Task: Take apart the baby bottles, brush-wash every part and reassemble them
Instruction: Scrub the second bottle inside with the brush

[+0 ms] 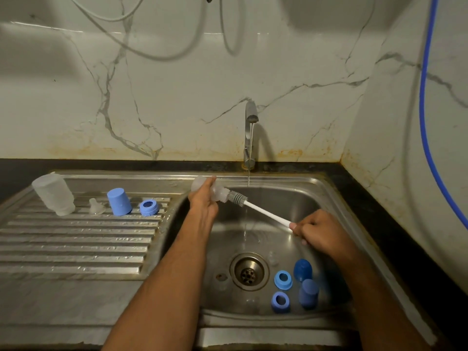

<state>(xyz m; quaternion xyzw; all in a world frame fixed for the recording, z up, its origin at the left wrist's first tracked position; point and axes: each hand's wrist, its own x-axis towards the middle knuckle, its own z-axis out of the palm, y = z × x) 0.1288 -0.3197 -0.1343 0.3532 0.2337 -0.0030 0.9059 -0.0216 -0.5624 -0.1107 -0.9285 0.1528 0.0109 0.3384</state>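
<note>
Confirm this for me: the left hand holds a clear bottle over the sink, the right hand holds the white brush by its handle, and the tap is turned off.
The tap is wrong. The head view shows the tap running, a thin stream falling into the sink. The rest stands: the left hand holds the clear bottle over the sink, and the right hand holds the white brush by its handle.

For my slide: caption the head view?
Left hand holds bottle, right hand works brush over sink.

Both forearms are bare to the frame's edge, with no sleeves, rings, or watch showing on left hand [202, 201] or right hand [319, 233].
</note>
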